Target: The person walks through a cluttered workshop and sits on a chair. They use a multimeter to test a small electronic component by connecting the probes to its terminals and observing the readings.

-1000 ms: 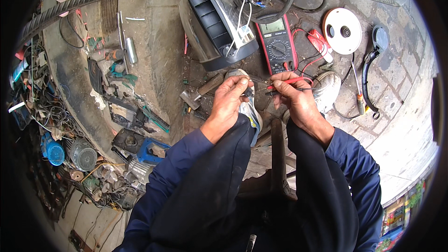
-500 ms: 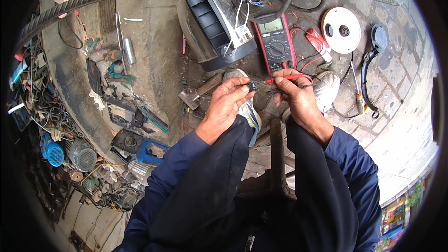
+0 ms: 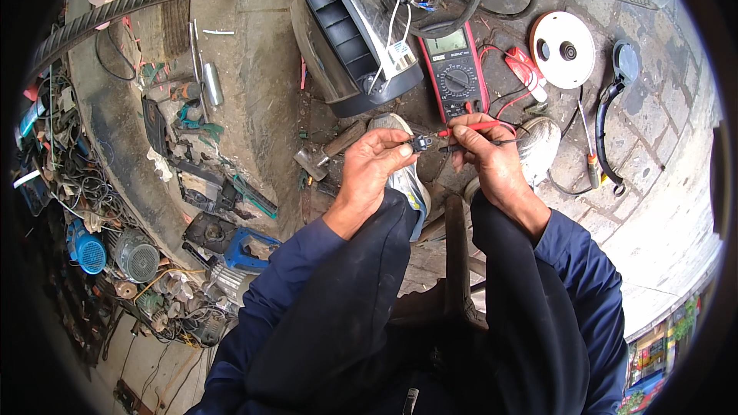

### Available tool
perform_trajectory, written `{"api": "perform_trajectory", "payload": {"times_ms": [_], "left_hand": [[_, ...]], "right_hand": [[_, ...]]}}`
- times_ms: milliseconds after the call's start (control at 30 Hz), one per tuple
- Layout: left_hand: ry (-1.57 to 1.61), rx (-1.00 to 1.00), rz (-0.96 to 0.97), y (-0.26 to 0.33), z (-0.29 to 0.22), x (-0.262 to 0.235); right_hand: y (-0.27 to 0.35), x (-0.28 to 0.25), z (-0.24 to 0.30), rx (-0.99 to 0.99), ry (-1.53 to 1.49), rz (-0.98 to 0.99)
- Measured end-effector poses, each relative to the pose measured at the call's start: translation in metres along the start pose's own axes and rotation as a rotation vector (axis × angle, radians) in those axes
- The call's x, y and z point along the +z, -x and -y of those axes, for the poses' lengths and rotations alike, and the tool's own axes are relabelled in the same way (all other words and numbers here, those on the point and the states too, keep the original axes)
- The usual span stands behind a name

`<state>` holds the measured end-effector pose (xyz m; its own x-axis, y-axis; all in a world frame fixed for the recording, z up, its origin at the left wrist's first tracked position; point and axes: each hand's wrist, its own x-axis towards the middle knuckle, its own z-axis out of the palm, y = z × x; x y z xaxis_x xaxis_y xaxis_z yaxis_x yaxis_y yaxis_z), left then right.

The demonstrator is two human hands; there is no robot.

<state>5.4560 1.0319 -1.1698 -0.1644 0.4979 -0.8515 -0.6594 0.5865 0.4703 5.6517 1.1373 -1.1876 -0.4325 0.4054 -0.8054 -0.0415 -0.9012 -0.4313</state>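
Between thumb and fingertips, my left hand (image 3: 367, 175) pinches a small black part with metal terminals (image 3: 420, 144), perhaps a switch; its exact kind is too small to tell. My right hand (image 3: 498, 167) is closed on two test probes, a red probe (image 3: 478, 127) and a black probe (image 3: 449, 149). Their tips point left toward the small part; whether they touch it cannot be made out. Beyond my hands lies a red-framed multimeter (image 3: 455, 77) with a dial and a screen, and its red and black leads run toward my right hand.
A dark plastic housing (image 3: 355, 42) stands left of the meter. To the right lie a white disc (image 3: 563, 50), a screwdriver (image 3: 591, 154) and a curved black handle (image 3: 606, 123). A hammer (image 3: 314, 161) is near my left hand. Motors (image 3: 135, 253) and wires crowd the left side.
The small black part has turned slightly in my left fingers and shows more of its side and terminals. My right hand and the probes have barely moved.
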Motion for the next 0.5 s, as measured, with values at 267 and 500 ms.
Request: {"api": "perform_trajectory", "payload": {"times_ms": [267,500], "left_hand": [[-0.009,0.013,0.02,-0.0012,0.0002,-0.001],[-0.047,0.037,0.024,0.0002,0.0013,0.0009]], "right_hand": [[0.0012,0.0022,0.0021,-0.013,0.02,0.007],[0.0009,0.0025,0.0019,-0.024,0.072,0.016]]}}
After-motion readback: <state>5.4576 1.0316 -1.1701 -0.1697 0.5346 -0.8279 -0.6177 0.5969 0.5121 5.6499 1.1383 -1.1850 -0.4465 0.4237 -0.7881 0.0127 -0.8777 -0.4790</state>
